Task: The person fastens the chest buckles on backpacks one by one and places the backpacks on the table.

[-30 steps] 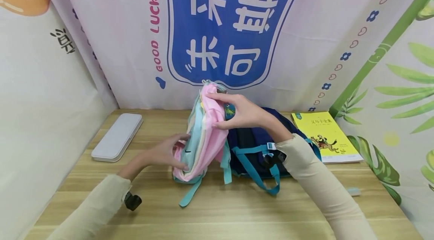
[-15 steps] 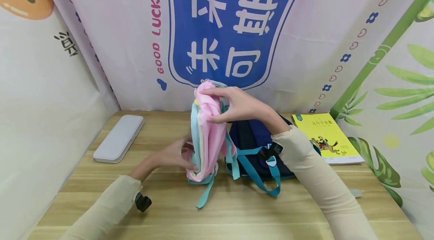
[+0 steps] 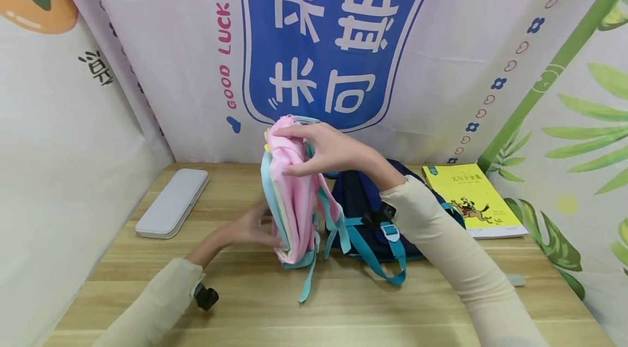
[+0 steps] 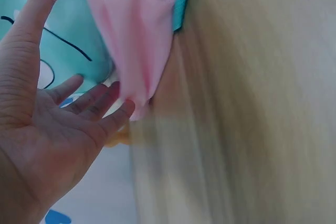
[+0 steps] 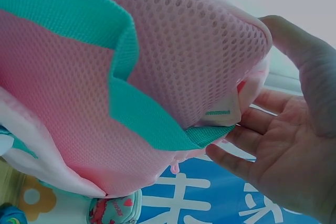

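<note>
First backpack [image 3: 290, 194]: pink and pale blue, with pink perforated mesh [image 5: 184, 45] and teal webbing [image 5: 123, 95]. Second backpack [image 3: 352, 194]: navy, blue-teal straps [image 3: 400, 260]. Book [image 3: 461, 189]: yellow cover. Flat case [image 3: 173, 202]: white. Tabletop [image 3: 245, 317]: light-brown wood grain. Backdrop panel [image 3: 327, 50]: blue, bearing white characters. Sleeves [image 3: 152, 303]: cream.

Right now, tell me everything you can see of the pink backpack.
The pink backpack looks like soft fabric, with a blue-green front bearing dark curved lines, a mesh back and turquoise straps. It's roughly upright, left of the dark blue backpack in the head view; whether it rests on the table is unclear. The right hand grips its top; the left hand touches its lower front.
</note>
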`<state>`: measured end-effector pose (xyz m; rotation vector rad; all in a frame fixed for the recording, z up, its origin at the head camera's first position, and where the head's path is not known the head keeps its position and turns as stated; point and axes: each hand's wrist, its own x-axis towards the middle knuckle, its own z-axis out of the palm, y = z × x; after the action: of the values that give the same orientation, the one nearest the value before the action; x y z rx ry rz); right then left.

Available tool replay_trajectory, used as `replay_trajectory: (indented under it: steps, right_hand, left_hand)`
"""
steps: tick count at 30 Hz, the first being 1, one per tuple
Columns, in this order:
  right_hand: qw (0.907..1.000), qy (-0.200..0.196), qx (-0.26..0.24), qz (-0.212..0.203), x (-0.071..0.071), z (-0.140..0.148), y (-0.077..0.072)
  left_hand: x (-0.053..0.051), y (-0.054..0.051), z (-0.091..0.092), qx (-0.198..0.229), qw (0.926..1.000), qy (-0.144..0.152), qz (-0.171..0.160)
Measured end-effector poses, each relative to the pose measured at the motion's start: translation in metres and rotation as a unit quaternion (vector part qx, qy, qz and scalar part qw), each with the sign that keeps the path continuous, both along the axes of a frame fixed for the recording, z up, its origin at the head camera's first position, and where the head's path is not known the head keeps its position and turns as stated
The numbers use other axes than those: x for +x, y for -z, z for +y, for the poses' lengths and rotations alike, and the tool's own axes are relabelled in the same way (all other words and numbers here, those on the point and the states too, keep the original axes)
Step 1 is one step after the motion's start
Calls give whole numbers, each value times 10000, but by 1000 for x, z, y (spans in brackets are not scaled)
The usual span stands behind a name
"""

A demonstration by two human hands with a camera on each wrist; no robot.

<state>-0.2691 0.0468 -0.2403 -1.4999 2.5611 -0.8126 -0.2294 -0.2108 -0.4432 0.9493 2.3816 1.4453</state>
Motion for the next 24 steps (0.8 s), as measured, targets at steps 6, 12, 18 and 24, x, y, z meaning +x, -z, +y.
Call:
replay_trajectory:
  steps: [6, 12, 18, 24]
  right_hand:
    - [10000, 21, -7, -46, 0, -9, 0]
    - [9999, 131, -8, -79, 0, -14, 2]
    - [9994, 74, -122, -322, -1, -19, 5]
    - [9990, 50, -216, -381, 0, -24, 7]
  left_hand:
    - [5, -19, -21, -422, 9984, -388, -37]
    - [4, -65, -40, -367, 9966, -723, 175]
    - [4, -120, -42, 308, 9897, -999, 981]
    - [3, -157, -28, 540, 9828, -1106, 1379]
